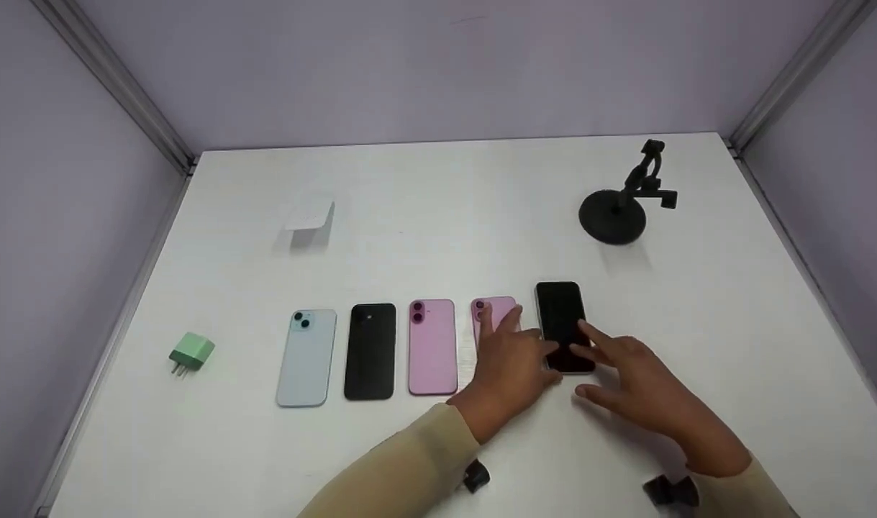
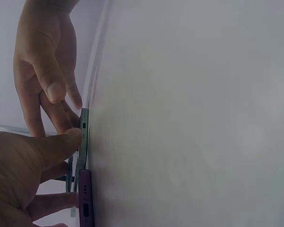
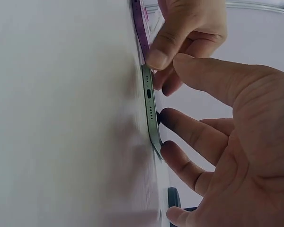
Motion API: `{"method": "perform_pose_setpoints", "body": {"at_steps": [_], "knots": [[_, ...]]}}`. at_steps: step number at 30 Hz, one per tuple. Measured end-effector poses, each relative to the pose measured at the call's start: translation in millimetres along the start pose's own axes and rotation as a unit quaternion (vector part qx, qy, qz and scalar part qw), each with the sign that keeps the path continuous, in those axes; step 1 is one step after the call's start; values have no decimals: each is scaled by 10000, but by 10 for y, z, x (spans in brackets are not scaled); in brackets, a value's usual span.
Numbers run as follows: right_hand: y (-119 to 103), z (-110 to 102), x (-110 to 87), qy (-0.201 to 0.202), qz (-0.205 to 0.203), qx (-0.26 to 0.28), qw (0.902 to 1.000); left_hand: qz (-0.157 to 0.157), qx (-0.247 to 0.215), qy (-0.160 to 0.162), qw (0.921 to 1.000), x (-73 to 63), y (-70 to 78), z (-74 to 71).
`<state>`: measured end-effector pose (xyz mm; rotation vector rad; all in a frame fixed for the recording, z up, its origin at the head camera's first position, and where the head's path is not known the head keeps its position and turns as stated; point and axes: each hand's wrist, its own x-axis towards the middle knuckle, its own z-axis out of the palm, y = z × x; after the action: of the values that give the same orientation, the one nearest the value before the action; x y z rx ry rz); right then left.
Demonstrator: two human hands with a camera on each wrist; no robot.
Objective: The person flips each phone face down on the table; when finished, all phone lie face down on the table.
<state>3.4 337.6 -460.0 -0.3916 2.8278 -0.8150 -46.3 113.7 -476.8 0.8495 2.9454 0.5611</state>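
A phone (image 1: 559, 306) with a black screen facing up and a pale green edge lies at the right end of a row. My left hand (image 1: 510, 370) spreads over the right pink phone (image 1: 500, 309), covering its lower part. Its thumb touches the bottom edge of the black-screened phone, near the left corner, in the left wrist view. From the other side, my right hand (image 1: 639, 385) has its fingertips (image 3: 169, 149) at that phone's right side, the thumb held apart from it. Neither hand is curled round a phone.
Left along the row lie another pink phone (image 1: 432, 352), a black phone (image 1: 370, 352) and a light blue phone (image 1: 307, 360), backs up. A green charger plug (image 1: 192, 351) sits far left. Behind are a bent white piece (image 1: 310, 217) and a black stand (image 1: 612, 217). Walls enclose the table.
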Motion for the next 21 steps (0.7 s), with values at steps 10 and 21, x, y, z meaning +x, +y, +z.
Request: {"method": "perform_pose_setpoints", "body": {"at_steps": [10,21], "knots": [[49,-223,161,201,263,459,9984,43,411,-148,9990,30,5,-4],[137,-291,402,-253,1249,2389,9626,165,292,-184,9993,38,-11,-16]]}}
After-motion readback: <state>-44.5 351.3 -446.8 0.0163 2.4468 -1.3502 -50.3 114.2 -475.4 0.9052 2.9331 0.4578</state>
